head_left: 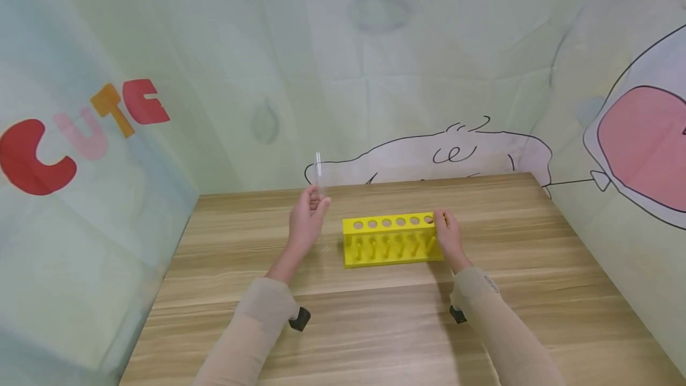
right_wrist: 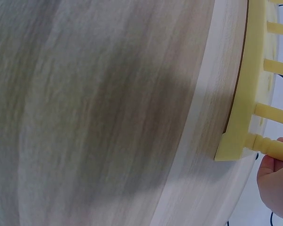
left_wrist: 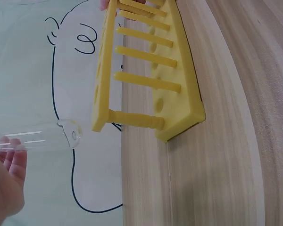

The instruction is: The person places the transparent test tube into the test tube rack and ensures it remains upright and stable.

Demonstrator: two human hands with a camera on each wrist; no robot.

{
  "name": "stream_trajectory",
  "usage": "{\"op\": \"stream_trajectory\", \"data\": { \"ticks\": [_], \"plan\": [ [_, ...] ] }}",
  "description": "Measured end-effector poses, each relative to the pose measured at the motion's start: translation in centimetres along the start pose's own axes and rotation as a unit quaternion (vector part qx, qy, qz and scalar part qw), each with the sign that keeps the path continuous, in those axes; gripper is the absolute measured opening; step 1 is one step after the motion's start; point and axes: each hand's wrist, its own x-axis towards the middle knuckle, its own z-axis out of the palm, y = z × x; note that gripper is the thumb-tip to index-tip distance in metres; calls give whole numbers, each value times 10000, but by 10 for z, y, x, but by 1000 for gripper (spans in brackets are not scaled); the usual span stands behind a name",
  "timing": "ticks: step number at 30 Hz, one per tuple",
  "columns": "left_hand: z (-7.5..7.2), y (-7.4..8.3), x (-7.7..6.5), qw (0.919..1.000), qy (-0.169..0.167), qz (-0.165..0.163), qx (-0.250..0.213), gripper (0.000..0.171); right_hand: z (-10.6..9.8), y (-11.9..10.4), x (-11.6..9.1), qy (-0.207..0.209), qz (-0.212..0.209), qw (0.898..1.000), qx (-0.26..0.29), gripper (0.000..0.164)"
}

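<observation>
A clear glass test tube [head_left: 319, 171] stands nearly upright in my left hand [head_left: 308, 219], pinched between thumb and fingers, left of the rack. In the left wrist view the rounded end of the test tube [left_wrist: 61, 135] points toward the rack. The yellow test tube rack [head_left: 393, 223] rests on the table with a row of round holes on top and pegs below. No tubes show in its holes. My right hand [head_left: 449, 237] grips the rack's right end. In the right wrist view its fingers [right_wrist: 277, 188] curl at the rack's end post.
The wood-grain table [head_left: 375, 326] reaches back to a hanging printed cloth [head_left: 300, 76] with cartoon drawings and coloured letters. Dark wrist straps or cameras [head_left: 300, 318] sit under both sleeves.
</observation>
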Motion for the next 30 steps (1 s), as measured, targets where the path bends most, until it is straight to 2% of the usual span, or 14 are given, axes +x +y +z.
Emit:
{"op": "stream_trajectory", "data": {
  "ticks": [13, 22, 30],
  "plan": [
    [2, 15, 1, 9998, -109, 162, 30, 41, 0, 0, 0, -29, 35, 10000, -10, 45],
    [4, 24, 4, 9995, -164, 255, 40, 38, 0, 0, 0, -16, 50, 10000, 25, 39],
    [7, 25, 9, 9987, -185, 460, 125, 38, -1, 0, 0, -8, -2, 10000, 42, 38]
  ]
}}
